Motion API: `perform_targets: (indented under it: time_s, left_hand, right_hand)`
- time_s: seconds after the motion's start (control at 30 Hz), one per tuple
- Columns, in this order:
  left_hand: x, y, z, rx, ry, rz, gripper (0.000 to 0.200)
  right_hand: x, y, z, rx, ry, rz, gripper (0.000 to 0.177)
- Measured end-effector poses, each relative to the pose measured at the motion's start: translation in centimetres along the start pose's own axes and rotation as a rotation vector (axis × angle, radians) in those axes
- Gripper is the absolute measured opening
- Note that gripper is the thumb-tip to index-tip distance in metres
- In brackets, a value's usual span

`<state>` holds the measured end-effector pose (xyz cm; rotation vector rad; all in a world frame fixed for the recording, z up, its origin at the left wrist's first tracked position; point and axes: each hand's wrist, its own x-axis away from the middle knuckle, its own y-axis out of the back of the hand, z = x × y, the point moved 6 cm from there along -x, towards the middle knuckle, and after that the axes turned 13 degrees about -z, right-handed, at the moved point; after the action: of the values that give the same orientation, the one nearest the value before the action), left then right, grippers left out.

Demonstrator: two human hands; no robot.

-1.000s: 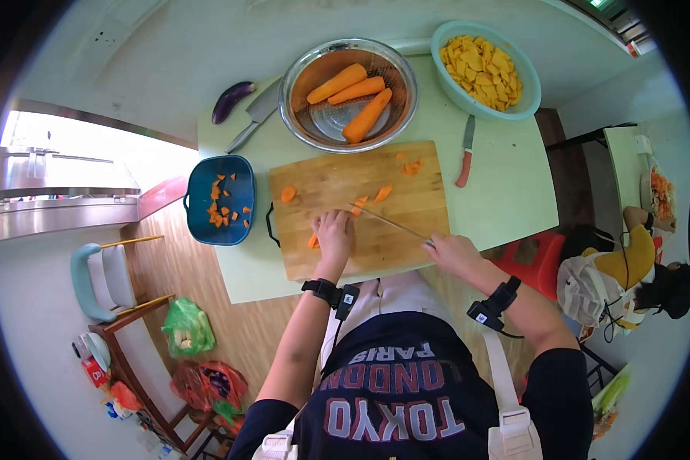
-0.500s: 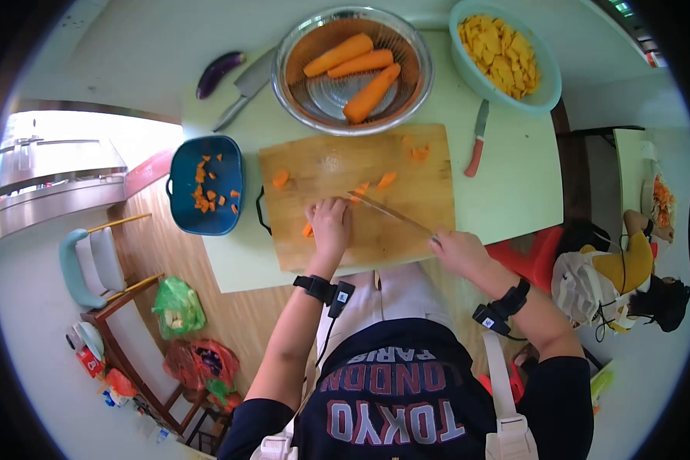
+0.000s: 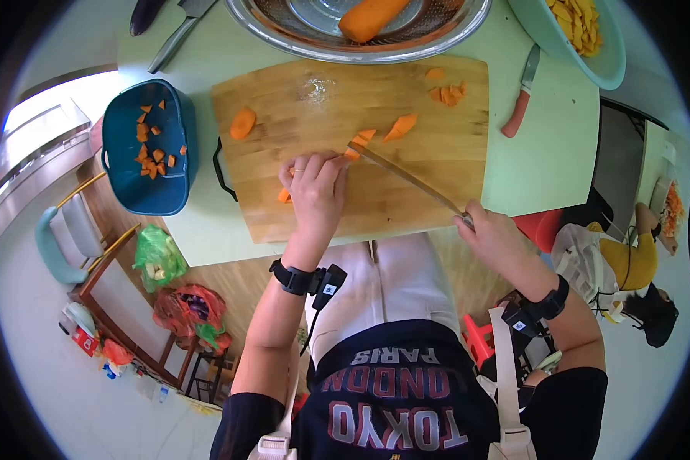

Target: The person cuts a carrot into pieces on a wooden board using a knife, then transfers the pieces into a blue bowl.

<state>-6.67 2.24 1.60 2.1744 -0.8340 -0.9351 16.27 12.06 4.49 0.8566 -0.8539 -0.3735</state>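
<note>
My right hand [image 3: 479, 230] is wrapped round the handle of a knife [image 3: 410, 179]. The blade slants up and left over a wooden cutting board [image 3: 322, 100], its tip at a cut carrot piece [image 3: 361, 143]. On the board, left of that piece, my left hand [image 3: 314, 188] rests with its fingers bent and close together over carrot; orange bits show by the fingertips and beside the hand. Another carrot chunk [image 3: 400, 127] lies right of the blade. A round carrot slice [image 3: 243, 123] is at the board's left, and small pieces [image 3: 448, 94] are at its upper right.
A blue basin [image 3: 149, 195] with carrot pieces stands left of the board. Beyond it are a metal bowl [image 3: 360, 55] with a carrot, a pale bowl [image 3: 610, 65] of yellow slices, a red-handled knife [image 3: 517, 115], another knife [image 3: 172, 44] and an eggplant [image 3: 144, 15]. Another person [image 3: 629, 257] is at far right.
The view has shifted closer to the board, so the bowls sit higher in the frame. The knife tip remains by the cut carrot piece, and both hands keep their holds.
</note>
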Motion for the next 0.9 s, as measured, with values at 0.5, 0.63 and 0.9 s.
perform_targets:
  time_s: [0.5, 0.63, 0.9]
  left_hand:
    - [-0.1, 0.4, -0.4, -0.008, -0.029, 0.004, 0.011]
    - [-0.4, 0.8, -0.7, -0.024, -0.015, 0.028, 0.011]
    - [0.5, 0.7, -0.8, -0.047, 0.035, 0.035, 0.01]
  right_hand:
    - [-0.8, -0.6, -0.9, -0.094, -0.036, -0.018, 0.029]
    - [-0.4, -0.2, -0.6, -0.15, -0.027, 0.006, 0.029]
    - [1.2, 0.2, 1.8, 0.01, 0.096, -0.125, 0.029]
